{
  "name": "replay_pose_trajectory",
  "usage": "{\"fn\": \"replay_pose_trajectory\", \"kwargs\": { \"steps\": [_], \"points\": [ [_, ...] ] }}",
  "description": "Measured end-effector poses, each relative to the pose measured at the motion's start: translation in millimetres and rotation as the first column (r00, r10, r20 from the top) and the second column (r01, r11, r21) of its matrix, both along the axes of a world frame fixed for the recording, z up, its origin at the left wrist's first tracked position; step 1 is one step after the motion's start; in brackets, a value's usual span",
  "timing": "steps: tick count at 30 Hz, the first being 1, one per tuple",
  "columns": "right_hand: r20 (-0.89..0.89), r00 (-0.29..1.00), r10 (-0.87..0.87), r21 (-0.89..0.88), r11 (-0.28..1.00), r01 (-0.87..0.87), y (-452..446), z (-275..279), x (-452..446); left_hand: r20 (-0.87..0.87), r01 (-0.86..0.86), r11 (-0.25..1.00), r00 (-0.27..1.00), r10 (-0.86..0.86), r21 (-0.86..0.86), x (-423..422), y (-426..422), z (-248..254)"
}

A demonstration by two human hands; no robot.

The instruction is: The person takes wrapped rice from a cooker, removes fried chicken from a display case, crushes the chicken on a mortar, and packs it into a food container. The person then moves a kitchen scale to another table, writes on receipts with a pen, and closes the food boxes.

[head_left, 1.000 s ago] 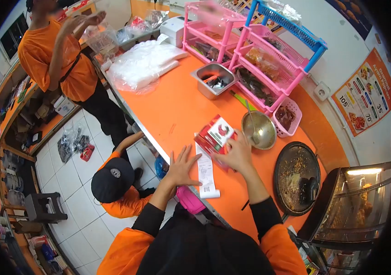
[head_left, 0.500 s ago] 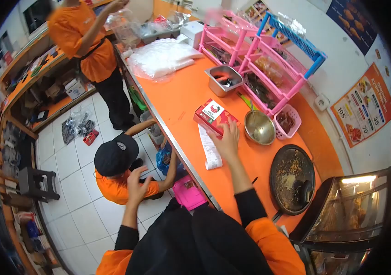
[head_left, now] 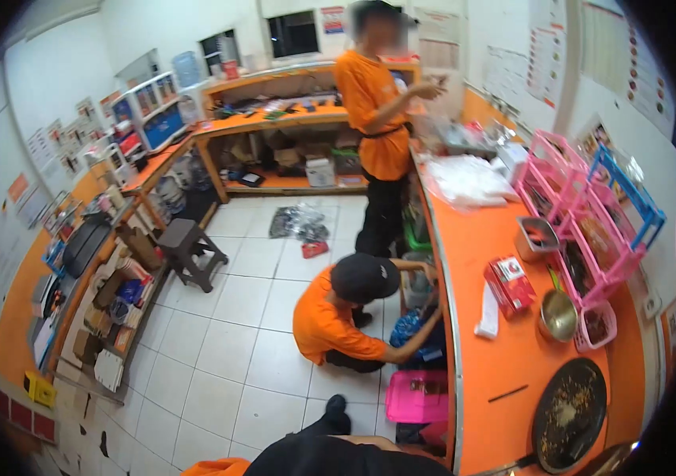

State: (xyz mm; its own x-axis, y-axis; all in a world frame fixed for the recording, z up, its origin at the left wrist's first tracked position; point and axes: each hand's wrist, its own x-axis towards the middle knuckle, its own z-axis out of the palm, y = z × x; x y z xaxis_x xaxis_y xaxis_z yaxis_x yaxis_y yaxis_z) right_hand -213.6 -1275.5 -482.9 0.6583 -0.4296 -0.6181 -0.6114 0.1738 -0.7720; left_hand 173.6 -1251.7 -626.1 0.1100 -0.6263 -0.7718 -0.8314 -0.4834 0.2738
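Note:
Neither of my hands shows in the current head view; only my dark clothing and a bit of orange sleeve appear at the bottom edge. On the orange counter at the right lies a red box, with a white paper slip beside it, partly against its left side. A metal bowl stands right of the box. Nearer to me are a dark pen-like stick and a round dark tray with crumbs.
One person in a black cap crouches by the counter, near a pink container. Another person stands behind. A dark stool and plastic bags are on the tiled floor. Pink racks stand at the right.
The view has swung left toward the room, so the counter now appears at the right. My hands have left the view, and the box and slip lie without a hand on them.

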Motion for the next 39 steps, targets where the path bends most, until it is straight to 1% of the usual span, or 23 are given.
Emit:
{"fn": "replay_pose_trajectory", "kwargs": {
  "steps": [2,5,9,12,14,16,17,18,19,20,21,24,27,29,30,31,32,33,35,36,37,38,39],
  "points": [
    [-0.001,1.0,0.028,-0.019,0.999,-0.028,-26,-1,18,-0.048,-0.148,0.989,0.988,0.146,-0.031,13,-2,5],
    [0.016,0.996,0.089,-0.031,0.996,-0.088,-66,-4,62,-0.12,-0.313,0.947,0.946,0.302,-0.078,33,-14,11],
    [0.04,0.973,0.228,-0.022,0.974,-0.227,-125,-26,142,-0.203,-0.476,0.873,0.869,0.451,-0.101,74,-35,11],
    [0.076,0.926,0.369,-0.027,0.929,-0.368,-179,-48,213,-0.194,-0.575,0.814,0.81,0.554,-0.077,126,-37,7],
    [0.192,0.849,0.491,-0.108,0.871,-0.479,-214,-71,258,-0.151,-0.639,0.767,0.765,0.626,-0.059,167,-29,10],
    [0.316,0.771,0.553,-0.251,0.832,-0.495,-255,-80,300,-0.1,-0.695,0.717,0.718,0.688,-0.058,206,-29,18],
    [0.144,0.906,0.397,-0.087,0.917,-0.389,-274,-36,317,-0.082,-0.72,0.691,0.694,0.715,-0.065,226,-34,21],
    [0.195,0.93,0.312,-0.222,0.937,-0.268,-295,-28,329,-0.074,-0.736,0.672,0.677,0.733,-0.081,243,-46,23],
    [0.203,0.96,0.194,-0.166,0.973,-0.162,-318,17,331,-0.082,-0.752,0.653,0.659,0.747,-0.097,258,-58,21],
    [0.237,0.962,0.134,-0.195,0.977,-0.089,-339,17,338,-0.095,-0.766,0.633,0.643,0.76,-0.11,270,-76,20],
    [0.272,0.96,0.065,-0.151,0.988,-0.024,-358,36,336,-0.118,-0.774,0.621,0.633,0.765,-0.124,281,-100,17],
    [0.195,0.981,-0.02,-0.048,0.998,0.03,-409,36,317,-0.235,-0.775,0.616,0.631,0.739,-0.145,288,-203,10],
    [0.204,0.976,-0.078,-0.025,0.996,0.084,-464,-31,282,-0.43,-0.772,0.624,0.606,0.669,-0.117,277,-326,-1],
    [0.156,0.954,-0.255,0.079,0.966,0.245,-509,-42,259,-0.527,-0.742,0.651,0.623,0.578,-0.163,266,-402,-6],
    [0.078,0.932,-0.354,0.14,0.93,0.341,-535,-48,252,-0.572,-0.727,0.658,0.629,0.526,-0.195,259,-444,-8],
    [0.029,0.903,-0.428,0.148,0.896,0.42,-562,-62,248,-0.582,-0.697,0.684,0.654,0.483,-0.215,258,-475,-12],
    [-0.013,0.947,-0.322,0.064,0.944,0.322,-611,-64,243,-0.588,-0.663,0.708,0.681,0.437,-0.242,261,-506,-16],
    [-0.062,0.972,-0.225,-0.005,0.974,0.225,-656,-65,241,-0.45,-0.584,0.769,0.777,0.44,-0.258,265,-535,-12],
    [-0.118,0.979,-0.166,-0.118,0.981,0.152,-719,-59,256,-0.297,-0.5,0.832,0.854,0.427,-0.241,272,-585,8],
    [-0.136,0.971,-0.195,-0.197,0.966,0.166,-761,-46,260,-0.252,-0.472,0.853,0.873,0.418,-0.223,277,-609,14],
    [0.079,0.938,-0.338,-0.31,0.886,0.346,-792,-6,261,-0.227,-0.459,0.864,0.882,0.414,-0.206,281,-631,19],
    [0.168,0.931,-0.324,-0.432,0.824,0.365,-832,-6,268,-0.212,-0.45,0.872,0.887,0.411,-0.193,283,-657,23],
    [0.173,0.935,-0.311,-0.422,0.834,0.355,-870,22,272,-0.202,-0.439,0.88,0.892,0.404,-0.181,281,-686,25]
  ]
}}
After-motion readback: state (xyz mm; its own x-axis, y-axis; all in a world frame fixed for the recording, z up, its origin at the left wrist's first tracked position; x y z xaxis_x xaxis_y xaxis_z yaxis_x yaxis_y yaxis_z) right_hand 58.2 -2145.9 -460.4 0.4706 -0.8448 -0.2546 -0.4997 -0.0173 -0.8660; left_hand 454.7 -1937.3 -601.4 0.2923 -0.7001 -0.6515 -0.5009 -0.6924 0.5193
